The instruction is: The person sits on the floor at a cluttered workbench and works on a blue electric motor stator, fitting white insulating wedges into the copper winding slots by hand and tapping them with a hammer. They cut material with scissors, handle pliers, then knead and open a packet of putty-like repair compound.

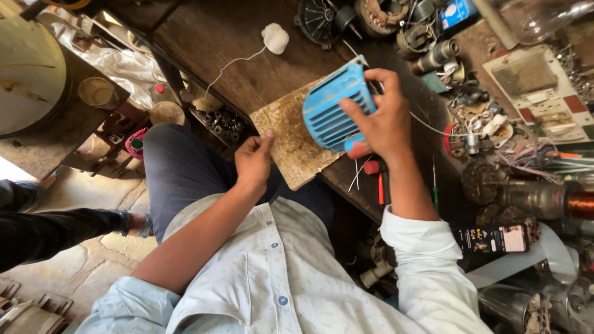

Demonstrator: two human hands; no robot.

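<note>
— While the right hand (pixel 385 120) wraps over that blue casing (pixel 334 105), where does the casing sit?

— Tilted up on edge over a worn stone slab (pixel 291 145) on the dark bench (pixel 210 37). The fingers (pixel 356 110) curl across its ribbed face, the thumb side hooks the top edge. It is a firm grip.

— And the left hand (pixel 253 159)?

— Loosely curled, holding nothing. Its thumb and fingertips rest at the slab's near-left edge, just beside the person's knee.

— Anything under the right palm?

— A red-handled tool (pixel 357 147) pokes out below the casing; I cannot tell whether the hand grips it too. Just past the wrist lie a second red handle (pixel 372 167) and thin screwdrivers (pixel 434 185).

— Farther out?

— A white wad (pixel 275 38) on a string lies beyond the slab. At the bench's far edge there is a black fan part (pixel 317 18), and to the right a heap of wires and small parts (pixel 476 124), then a copper coil (pixel 580 204). Below the bench on the left sits a tray of bearings (pixel 224 122). Another person's dark sleeve (pixel 55 232) reaches in at the left edge, well apart from both hands.
</note>
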